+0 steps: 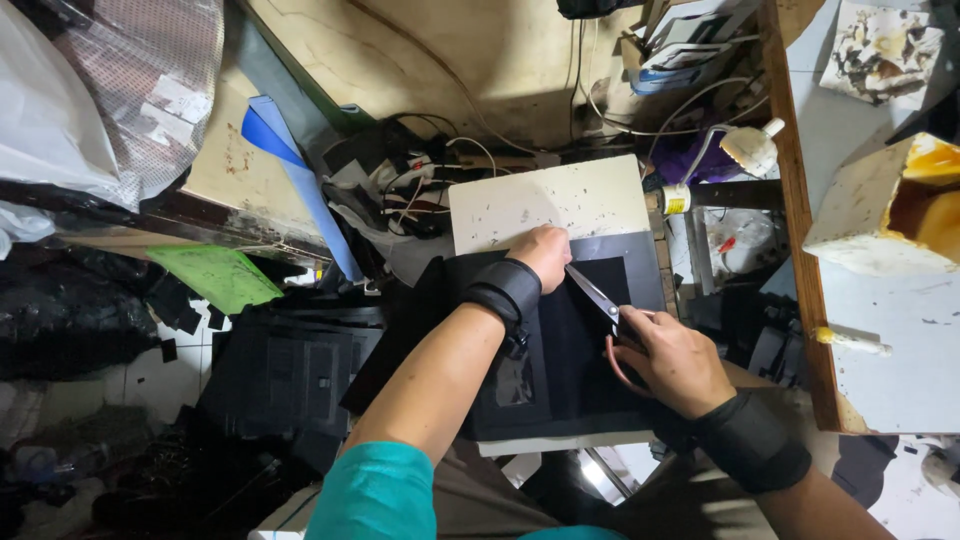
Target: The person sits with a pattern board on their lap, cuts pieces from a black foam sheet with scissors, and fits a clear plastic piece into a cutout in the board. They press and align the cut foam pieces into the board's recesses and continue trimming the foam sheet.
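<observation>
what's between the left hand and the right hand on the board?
In the head view, the open blades of the scissors held by the right hand span the gap toward the left hand, over black fabric.

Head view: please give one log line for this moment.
left hand: pressing black sheet | right hand: holding scissors | scissors: open, on sheet
</observation>
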